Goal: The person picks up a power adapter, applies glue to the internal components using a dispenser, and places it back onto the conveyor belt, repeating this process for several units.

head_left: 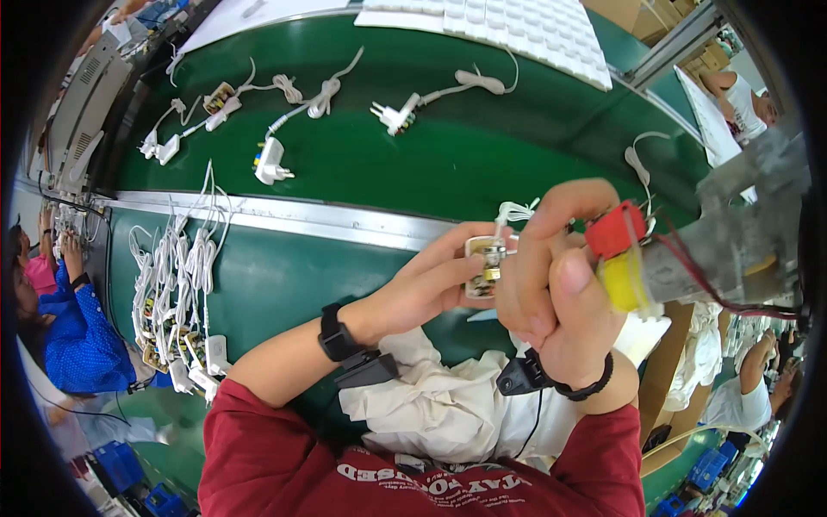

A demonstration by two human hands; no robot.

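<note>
My left hand holds a small white charger half-shell with a circuit board inside, its white cable coiled just above. My right hand is wrapped around the handle of a grey hanging tool with a red button and a yellow collar. The right fingers touch the charger from the right. Both wrists wear black bands, and red sleeves cover my upper arms.
A green conveyor belt carries several white chargers with cables. A pile of white charger assemblies lies at the left near edge. A white cloth sits on my lap. Other workers sit at the left and right.
</note>
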